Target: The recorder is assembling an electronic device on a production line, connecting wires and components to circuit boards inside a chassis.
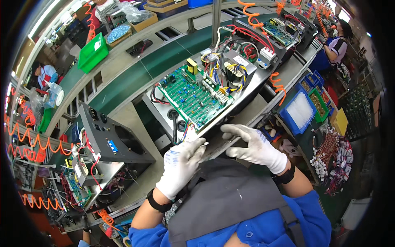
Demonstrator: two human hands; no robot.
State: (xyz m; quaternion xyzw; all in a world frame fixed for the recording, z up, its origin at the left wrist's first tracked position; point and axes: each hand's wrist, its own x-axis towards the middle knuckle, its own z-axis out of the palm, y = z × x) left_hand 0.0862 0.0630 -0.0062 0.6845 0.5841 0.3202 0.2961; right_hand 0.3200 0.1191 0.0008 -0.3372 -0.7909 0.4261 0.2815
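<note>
In the head view, the left hand (181,162), in a white glove, is hovering just beside the near corner of a green circuit board (189,101), close to a bundle of coloured wires (189,128). Its fingers are curling together and a small white piece (206,143) is showing at their tips; whether the grip is grasping it, I cannot tell. The right hand (256,145), gloved likewise, is hanging apart from the board, its grip released, with fingers and thumb spreading toward the left hand.

The board is lying ahead of both hands on a metal chassis (159,110), with a transformer (233,73) sitting beyond its right side. A second unit with a dark panel (108,133) is standing to the left. At the right, a tabletop (301,149) is carrying a blue bin (290,124) of thin white pieces (301,110) and a heap of cable leads (329,154). Farther right, a co-worker (335,50) is sitting or standing alongside the line.
</note>
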